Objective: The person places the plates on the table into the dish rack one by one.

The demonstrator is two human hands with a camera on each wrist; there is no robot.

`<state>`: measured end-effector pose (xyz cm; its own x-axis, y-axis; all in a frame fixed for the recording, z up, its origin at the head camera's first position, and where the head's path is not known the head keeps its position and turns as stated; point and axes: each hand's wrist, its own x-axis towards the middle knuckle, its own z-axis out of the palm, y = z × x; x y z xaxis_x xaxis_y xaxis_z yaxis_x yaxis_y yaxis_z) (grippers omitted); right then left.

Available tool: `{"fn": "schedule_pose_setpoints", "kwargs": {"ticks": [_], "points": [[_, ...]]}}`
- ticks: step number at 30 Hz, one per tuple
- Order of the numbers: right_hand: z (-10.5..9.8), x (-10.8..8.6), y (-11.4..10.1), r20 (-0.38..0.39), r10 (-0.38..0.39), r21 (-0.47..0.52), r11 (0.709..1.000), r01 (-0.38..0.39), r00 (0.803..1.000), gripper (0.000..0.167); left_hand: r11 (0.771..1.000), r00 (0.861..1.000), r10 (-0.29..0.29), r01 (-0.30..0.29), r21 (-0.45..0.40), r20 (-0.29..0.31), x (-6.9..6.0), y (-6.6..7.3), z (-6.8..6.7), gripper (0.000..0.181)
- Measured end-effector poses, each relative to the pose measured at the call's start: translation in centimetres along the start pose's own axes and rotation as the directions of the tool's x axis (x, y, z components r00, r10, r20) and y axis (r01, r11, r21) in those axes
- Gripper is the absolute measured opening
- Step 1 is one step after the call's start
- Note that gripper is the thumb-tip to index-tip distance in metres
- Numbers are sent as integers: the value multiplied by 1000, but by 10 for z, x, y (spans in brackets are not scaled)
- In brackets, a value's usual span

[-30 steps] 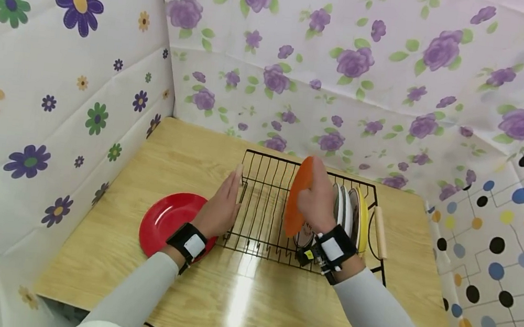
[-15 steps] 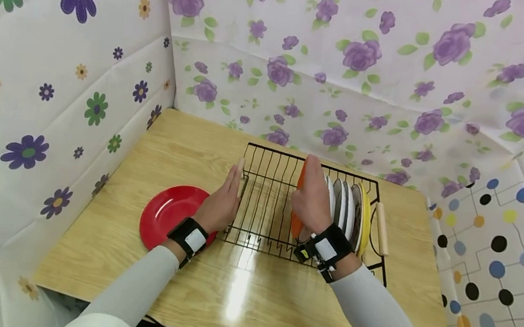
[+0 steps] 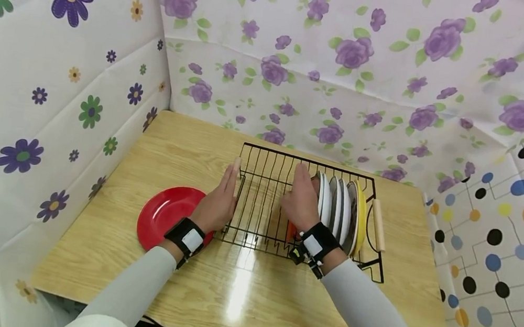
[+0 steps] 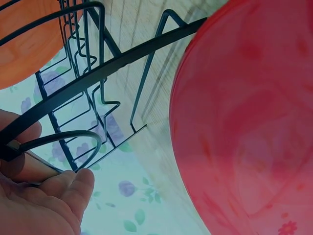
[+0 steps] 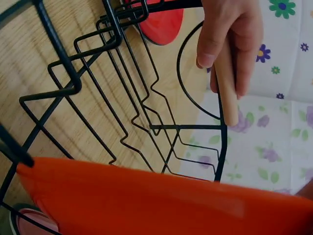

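In the head view my left hand [image 3: 215, 204] grips the wooden handle [image 3: 237, 165] at the left end of a black wire dish rack [image 3: 258, 200]. That grip also appears from across the rack in the right wrist view, fingers curled round the handle [image 5: 226, 88]. My right hand [image 3: 300, 204] holds an orange plate [image 5: 146, 200] edge-on among the rack's wires, left of the standing plates. From above, the hand hides most of this plate. A red plate [image 3: 162, 214] lies flat on the table, partly beneath my left wrist.
Several white and dark-patterned plates [image 3: 335, 207] and a yellow plate [image 3: 361, 220] stand upright at the rack's right. Beyond them is the other wooden handle [image 3: 378, 224]. Flowered and dotted cloths surround the wooden table [image 3: 174, 292] on its left, back and right.
The orange plate has turned more edge-on and sunk lower into the rack. My right hand has shifted slightly left with it. My left hand keeps its hold on the handle.
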<state>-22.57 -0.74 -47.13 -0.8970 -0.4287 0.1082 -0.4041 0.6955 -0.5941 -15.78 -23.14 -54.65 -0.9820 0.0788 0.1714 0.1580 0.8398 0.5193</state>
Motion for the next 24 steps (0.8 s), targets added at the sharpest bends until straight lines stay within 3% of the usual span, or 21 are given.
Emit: {"fn": "schedule_pose_setpoints", "kwargs": {"ticks": [5, 9, 12, 15, 17, 19, 21, 24], "points": [[-1, -6, -8, -4, -37, -37, 999, 36, 999, 73, 1000, 1000, -2, 2, -3, -7, 1, -1, -1, 77], [-27, -35, -19, -136, -80, 58, 994, 89, 988, 73, 1000, 999, 15, -16, -13, -29, 1, -2, -1, 80], [-63, -69, -3, -279, -2, 159, 986, 48, 960, 74, 999, 999, 37, -38, -39, -29, 1, -1, -2, 81], [-95, -98, 43, -348, 172, 189, 976, -111, 921, 70, 995, 1000, 25, -25, -93, -7, -1, -3, -8, 78], [-107, -110, 80, -301, 291, 174, 953, -248, 908, 69, 988, 1000, -15, 18, -154, 23, -6, -6, -15, 79], [-111, -117, 116, -191, 370, 151, 926, -345, 909, 73, 974, 996, -67, 78, -211, 60, -15, -11, -21, 81], [-109, -123, 143, -64, 420, 123, 903, -411, 905, 77, 958, 988, -120, 141, -249, 97, -28, -16, -27, 84], [-101, -128, 171, 44, 460, 105, 881, -462, 887, 76, 947, 973, -183, 212, -242, 138, -50, -22, -29, 88]]}}
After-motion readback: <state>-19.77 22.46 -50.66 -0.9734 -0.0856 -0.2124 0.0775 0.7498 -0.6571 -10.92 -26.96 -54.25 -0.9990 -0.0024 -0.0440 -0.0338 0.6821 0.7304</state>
